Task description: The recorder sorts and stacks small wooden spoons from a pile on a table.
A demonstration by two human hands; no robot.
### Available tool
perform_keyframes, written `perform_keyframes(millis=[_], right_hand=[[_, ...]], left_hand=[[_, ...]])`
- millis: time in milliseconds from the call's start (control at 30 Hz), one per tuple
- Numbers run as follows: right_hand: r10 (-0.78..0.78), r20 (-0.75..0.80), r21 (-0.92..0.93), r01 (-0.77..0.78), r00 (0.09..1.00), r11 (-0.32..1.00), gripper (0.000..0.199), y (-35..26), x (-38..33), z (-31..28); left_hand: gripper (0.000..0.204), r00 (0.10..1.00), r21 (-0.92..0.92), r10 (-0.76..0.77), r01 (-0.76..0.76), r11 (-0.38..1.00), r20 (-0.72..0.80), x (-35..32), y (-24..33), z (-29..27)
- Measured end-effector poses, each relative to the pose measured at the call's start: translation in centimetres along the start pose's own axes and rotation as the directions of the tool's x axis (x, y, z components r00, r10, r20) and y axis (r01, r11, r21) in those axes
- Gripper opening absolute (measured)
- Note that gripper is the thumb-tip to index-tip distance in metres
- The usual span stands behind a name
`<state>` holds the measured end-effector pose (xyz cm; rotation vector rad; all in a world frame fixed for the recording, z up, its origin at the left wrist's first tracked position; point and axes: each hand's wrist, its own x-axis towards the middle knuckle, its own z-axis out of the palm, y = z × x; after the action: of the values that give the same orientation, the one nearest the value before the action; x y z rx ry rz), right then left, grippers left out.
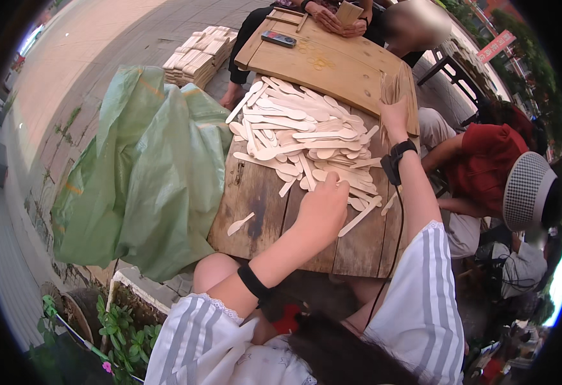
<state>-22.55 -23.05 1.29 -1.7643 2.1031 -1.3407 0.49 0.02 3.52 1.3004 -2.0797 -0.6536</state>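
A loose heap of pale wooden cutlery (294,125), with long flat handles and broader rounded ends, covers the middle of the plank table (249,192). My left hand (324,204) is at the near edge of the heap, fingers curled in; whatever they pinch is hidden. At the table's right side my right hand (395,117) is closed around a bundle of wooden cutlery (393,88) standing roughly upright. A single wooden piece (240,224) lies apart at the near left of the table.
A green woven sack (146,173) slumps against the table's left side. Beyond the heap lies a wooden board (332,61) with a dark phone-like device (278,39) and yellow rubber bands (316,56). People sit opposite and at right. Stacked wooden bundles (197,54) stand on the paving.
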Motion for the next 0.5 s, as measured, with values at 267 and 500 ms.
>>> perform_keyframes(millis=[267, 500], right_hand=[[-0.032, 0.171, -0.460, 0.108, 0.985, 0.881, 0.052, -0.3, 9.9, 6.1], [-0.071, 0.339, -0.435, 0.223, 0.938, 0.873, 0.065, 6.6, 16.6, 13.7]], left_hand=[[0.028, 0.958, 0.113, 0.054, -0.089, 0.990, 0.283, -2.7, 0.8, -0.6], [0.031, 0.952, 0.062, 0.125, -0.148, 0.987, 0.278, -4.3, 1.2, 0.2]])
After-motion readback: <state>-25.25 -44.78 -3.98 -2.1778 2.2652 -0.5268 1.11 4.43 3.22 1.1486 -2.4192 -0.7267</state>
